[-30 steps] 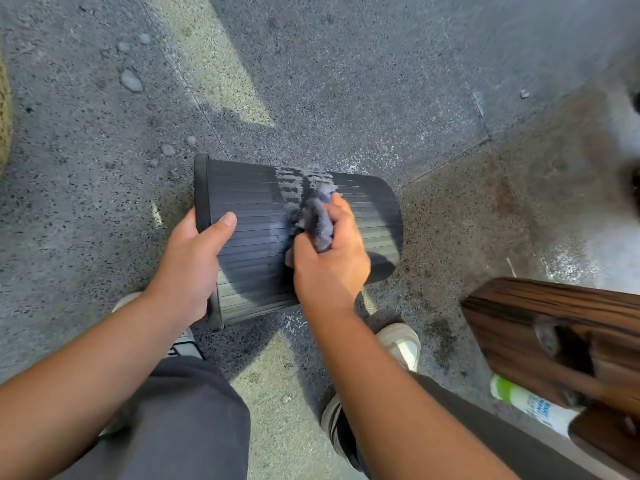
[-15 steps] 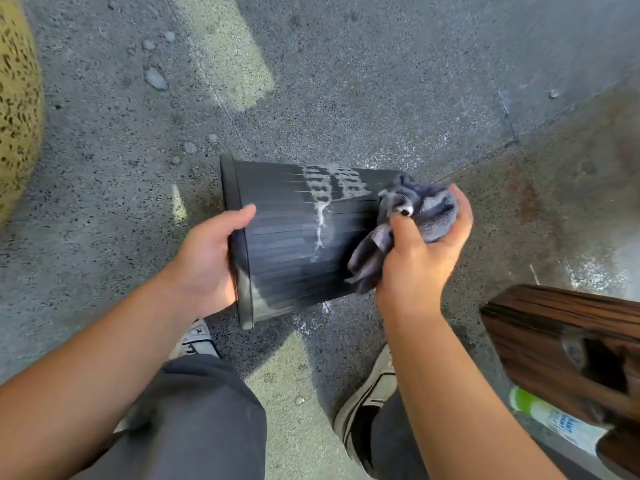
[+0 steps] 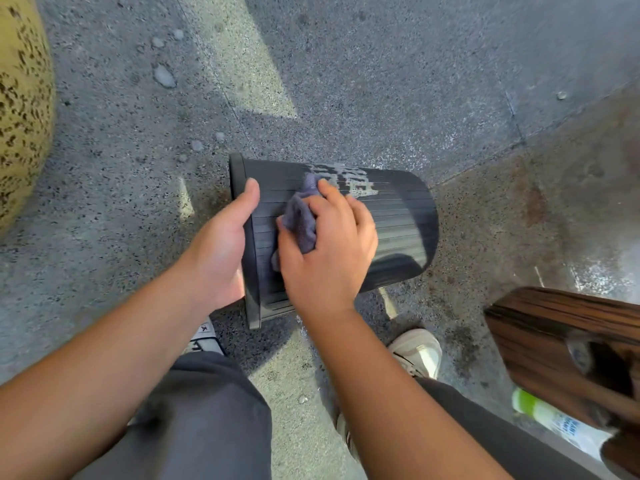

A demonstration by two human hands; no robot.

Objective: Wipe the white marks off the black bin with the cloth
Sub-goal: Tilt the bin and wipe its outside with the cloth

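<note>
Black ribbed plastic forms the wall of the bin (image 3: 398, 216), which lies on its side on the speckled stone pavement (image 3: 346, 81), with its open rim toward the person's left and its closed base toward the right. This orientation turns the marked part of the wall upward and within reach; it also leaves the round body free to roll, which is the likely reason for the bracing grip. The left hand (image 3: 221, 244) clasps the rim end, thumb laid over the outer wall; the other fingers are hidden behind the rim, presumably curled inside the opening. The right hand (image 3: 329, 244) is closed around a bunched grey-purple cloth (image 3: 300, 220), and presses it against the ribs near the rim end. The cloth's upper tip meets the left edge of the white marks (image 3: 349, 180), which form a patch on the upper far side of the wall. Bunching the cloth probably concentrates pressure into the grooves between ribs, where residue would lodge. The patch is plainly visible, so the wiping is judged unfinished. The person's shoes (image 3: 417, 351) stand just beside the bin. A dark wooden object (image 3: 554, 341) and a green-and-white bottle (image 3: 547, 415) lie to the right, well apart from the bin.
</note>
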